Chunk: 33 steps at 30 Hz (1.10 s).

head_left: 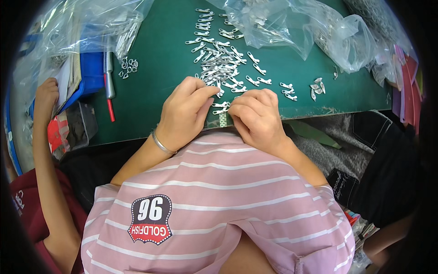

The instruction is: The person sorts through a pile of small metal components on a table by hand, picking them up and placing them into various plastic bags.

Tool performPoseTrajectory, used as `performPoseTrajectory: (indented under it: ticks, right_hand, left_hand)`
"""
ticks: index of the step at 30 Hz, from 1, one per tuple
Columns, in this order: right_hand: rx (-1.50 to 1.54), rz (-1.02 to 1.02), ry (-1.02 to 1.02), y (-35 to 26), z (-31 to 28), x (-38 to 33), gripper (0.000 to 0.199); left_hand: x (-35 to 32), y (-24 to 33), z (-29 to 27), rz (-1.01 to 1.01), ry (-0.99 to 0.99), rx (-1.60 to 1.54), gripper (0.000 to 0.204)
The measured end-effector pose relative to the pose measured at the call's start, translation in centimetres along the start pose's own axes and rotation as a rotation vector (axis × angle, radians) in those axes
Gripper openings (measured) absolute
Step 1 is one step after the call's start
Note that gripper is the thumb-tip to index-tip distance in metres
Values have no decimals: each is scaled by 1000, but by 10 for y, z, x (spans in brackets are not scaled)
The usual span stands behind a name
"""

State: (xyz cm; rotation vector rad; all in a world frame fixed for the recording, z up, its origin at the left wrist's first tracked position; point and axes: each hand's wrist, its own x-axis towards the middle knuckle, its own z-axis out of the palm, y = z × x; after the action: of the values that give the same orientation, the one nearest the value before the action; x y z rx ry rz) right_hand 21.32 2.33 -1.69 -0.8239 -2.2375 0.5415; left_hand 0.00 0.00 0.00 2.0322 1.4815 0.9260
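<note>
My left hand (186, 108) is closed, thumb and forefinger pinched on a small silver metal tab (219, 92) at the near edge of a loose pile (219, 66) of similar tabs, each shaped like a zipper pull with a hole at one end. Across from it my right hand (259, 114) curls with its fingers together; what they hold, if anything, is hidden. Between the hands, a few more tabs (220, 108) lie beside a pale green patterned strip (222, 120) at the table's near edge.
The green table (155, 91) bears short rows of tabs (204, 23) at the back. Clear plastic bags (292, 23) lie behind. Left are metal rings (128, 67), a red-handled tool (109, 89), a blue bin (92, 73) and another person's hand (46, 98). Metal bits (318, 87) lie right.
</note>
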Motion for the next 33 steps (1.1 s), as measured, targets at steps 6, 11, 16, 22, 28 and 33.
performPoseTrajectory:
  ticks: [6, 11, 16, 22, 28, 33]
  right_hand:
    - [28, -44, 13, 6, -3, -7, 20]
    - [33, 3, 113, -5, 8, -4, 19]
    - [-18, 21, 27, -2, 8, -13, 19]
    - [-42, 60, 78, -5, 8, -8, 19]
    - [-51, 52, 112, -4, 8, -7, 22]
    - [-64, 63, 73, -2, 8, -7, 23]
  left_hand:
    - [1, 0, 1, 73, 34, 55, 21]
    - [5, -2, -5, 192, -4, 139, 20]
    - [4, -2, 1, 162, -55, 76, 24]
    - [6, 3, 2, 111, -47, 124, 29]
    - [7, 0, 6, 167, 8, 160, 27]
    - [10, 1, 3, 202, -75, 147, 25]
